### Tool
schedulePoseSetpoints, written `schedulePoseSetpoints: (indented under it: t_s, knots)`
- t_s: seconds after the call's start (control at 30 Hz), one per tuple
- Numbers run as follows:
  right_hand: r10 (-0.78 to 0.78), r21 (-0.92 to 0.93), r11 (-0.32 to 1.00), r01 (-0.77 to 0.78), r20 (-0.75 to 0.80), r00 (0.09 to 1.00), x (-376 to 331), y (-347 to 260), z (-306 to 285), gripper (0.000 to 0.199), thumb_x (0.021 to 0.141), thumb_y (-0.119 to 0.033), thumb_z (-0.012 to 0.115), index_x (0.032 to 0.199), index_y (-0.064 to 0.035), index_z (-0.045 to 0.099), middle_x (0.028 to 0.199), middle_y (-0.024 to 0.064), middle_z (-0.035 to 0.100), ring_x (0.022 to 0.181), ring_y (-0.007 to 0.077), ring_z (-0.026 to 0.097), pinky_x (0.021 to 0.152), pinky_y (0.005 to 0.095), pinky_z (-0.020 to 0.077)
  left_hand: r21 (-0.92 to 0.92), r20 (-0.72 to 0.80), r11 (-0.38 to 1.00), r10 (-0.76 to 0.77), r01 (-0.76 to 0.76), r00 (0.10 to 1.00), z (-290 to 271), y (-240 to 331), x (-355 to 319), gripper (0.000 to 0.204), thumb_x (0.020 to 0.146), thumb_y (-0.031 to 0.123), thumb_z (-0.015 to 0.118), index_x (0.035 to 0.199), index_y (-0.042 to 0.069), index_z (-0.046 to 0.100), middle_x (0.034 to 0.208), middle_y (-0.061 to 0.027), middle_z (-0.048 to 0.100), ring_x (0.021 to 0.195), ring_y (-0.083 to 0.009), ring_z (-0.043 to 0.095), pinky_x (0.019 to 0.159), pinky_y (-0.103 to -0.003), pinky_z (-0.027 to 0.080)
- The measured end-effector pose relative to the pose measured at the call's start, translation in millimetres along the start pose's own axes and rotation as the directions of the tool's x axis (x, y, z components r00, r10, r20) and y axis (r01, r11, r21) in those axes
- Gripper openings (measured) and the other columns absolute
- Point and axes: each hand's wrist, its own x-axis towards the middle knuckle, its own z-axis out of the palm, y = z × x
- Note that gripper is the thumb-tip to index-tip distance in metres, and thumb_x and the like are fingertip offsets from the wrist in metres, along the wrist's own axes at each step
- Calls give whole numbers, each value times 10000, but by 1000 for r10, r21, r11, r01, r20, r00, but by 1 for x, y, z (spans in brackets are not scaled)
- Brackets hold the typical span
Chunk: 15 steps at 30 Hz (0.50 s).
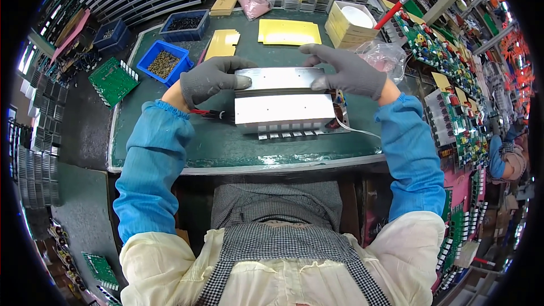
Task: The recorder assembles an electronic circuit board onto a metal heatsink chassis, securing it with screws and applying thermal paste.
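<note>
A silver finned heat sink assembly (283, 109) lies on the green table in front of me, with a separate-looking flat top strip (277, 78) along its far side. At its left end my left hand (208, 81), in a grey glove, grips the strip, thumb on top and fingers curled behind. My right hand (350, 72), also gloved, has its thumb on the strip's right end. Its forefinger stretches out behind the far edge, and the other fingertips are hidden. Red and black wires (212, 114) come out at the left, and a white wire (357, 130) on the right.
Blue bins of small brass-coloured parts (165, 62) and dark screws (184, 22) stand at the far left. Yellow sheets (290, 32), a box with a white roll (351, 22), and a red-handled brush (396, 7) lie beyond. Circuit boards (453, 99) line the right side.
</note>
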Motion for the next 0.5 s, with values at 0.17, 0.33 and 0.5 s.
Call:
schedulePoseSetpoints:
  t_s: [0.17,0.33,0.5]
  knots:
    - [35,35,999,-33,-60,998,-7,5,1,688,808,-265,760,1400,-86,457,1201,87,671,1145,258,625,974,373,478,10,-2,1000,-7,7,1000,3,4,-2,594,819,204,750,1321,-45,552,1212,-148,635,1139,-234,584,1039,-343,419]
    - [41,62,997,-37,-55,998,-9,6,0,812,767,-351,803,1427,-51,437,1212,104,659,1156,229,607,1006,361,454,24,-27,1000,-8,9,1000,4,6,-3,584,819,190,749,1317,-43,554,1222,-144,630,1149,-235,579,1050,-350,412]
    - [70,35,997,-68,-64,996,-11,4,-4,808,770,-358,801,1425,-51,441,1205,117,659,1154,226,608,1008,364,447,12,-5,1000,4,-4,1000,2,7,-3,592,813,204,760,1323,-20,559,1238,-155,618,1190,-240,556,1070,-358,393]
